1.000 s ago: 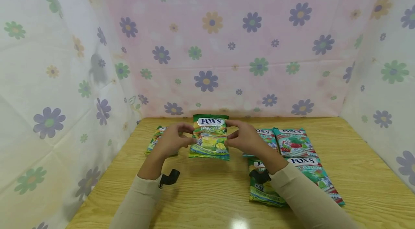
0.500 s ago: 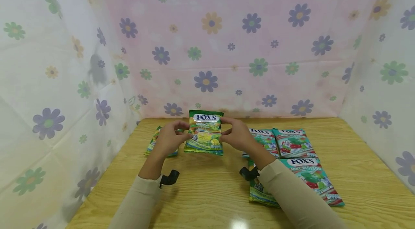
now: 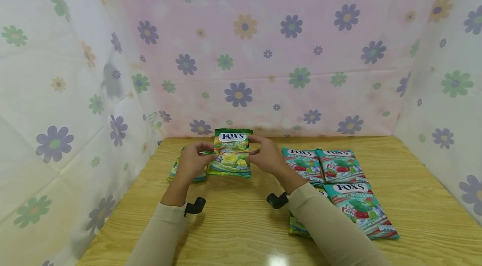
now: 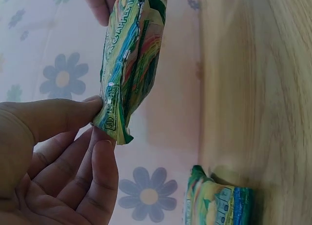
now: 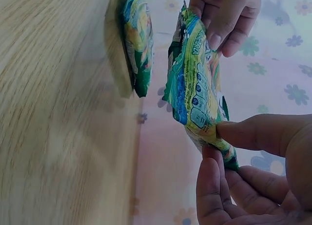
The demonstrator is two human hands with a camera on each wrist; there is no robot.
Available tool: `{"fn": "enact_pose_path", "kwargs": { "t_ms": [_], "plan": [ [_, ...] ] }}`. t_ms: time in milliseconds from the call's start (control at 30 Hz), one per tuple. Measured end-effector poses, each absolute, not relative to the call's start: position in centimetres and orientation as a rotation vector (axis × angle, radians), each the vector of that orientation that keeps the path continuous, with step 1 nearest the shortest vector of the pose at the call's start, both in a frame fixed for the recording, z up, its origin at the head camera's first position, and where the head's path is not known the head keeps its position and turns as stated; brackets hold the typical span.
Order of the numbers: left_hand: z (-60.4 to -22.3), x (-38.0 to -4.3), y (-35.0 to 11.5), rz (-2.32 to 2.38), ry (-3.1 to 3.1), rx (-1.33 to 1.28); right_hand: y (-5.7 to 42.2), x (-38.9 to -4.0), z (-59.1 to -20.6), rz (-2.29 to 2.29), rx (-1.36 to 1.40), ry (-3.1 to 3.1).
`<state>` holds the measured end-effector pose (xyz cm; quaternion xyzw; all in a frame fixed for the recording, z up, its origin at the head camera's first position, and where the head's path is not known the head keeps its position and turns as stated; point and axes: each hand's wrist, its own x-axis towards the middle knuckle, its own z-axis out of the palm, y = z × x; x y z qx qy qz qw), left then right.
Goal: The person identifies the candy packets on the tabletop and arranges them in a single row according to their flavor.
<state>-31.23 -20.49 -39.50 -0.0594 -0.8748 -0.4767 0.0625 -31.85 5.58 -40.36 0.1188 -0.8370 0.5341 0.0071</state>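
Note:
A green and yellow FOX'S Spring Tea candy bag [image 3: 231, 153] is held up above the table, its printed front toward the head camera. My left hand [image 3: 193, 159] pinches its left edge between thumb and fingers. On the opposite edge, my right hand [image 3: 266, 155] pinches it the same way. Both wrist views show the bag [image 4: 129, 64] side-on, clear of the wood. Behind my left hand, another green candy bag [image 3: 176, 170] lies on the table, partly hidden.
Right of my hands lie three teal Mint Blossom candy bags [image 3: 361, 207] and a green candy bag [image 3: 297, 226], mostly covered by my right sleeve. The wooden table [image 3: 233, 224] is enclosed by flower-patterned cloth [image 3: 256, 73] at the back and sides.
Both hands hold the Spring Tea bag throughout. It has shifted left, toward the green bag on the table, and the right arm has swung left with it, uncovering more of the teal bags.

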Motion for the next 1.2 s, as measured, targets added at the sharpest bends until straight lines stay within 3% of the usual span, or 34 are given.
{"fn": "enact_pose_path", "kwargs": {
  "t_ms": [1200],
  "plan": [
    [-44.8,-34.2,-22.9,-1.260,-2.736,-0.078,1.4,-33.7,-45.6,1.929,0.217,-2.555]
  ]
}}
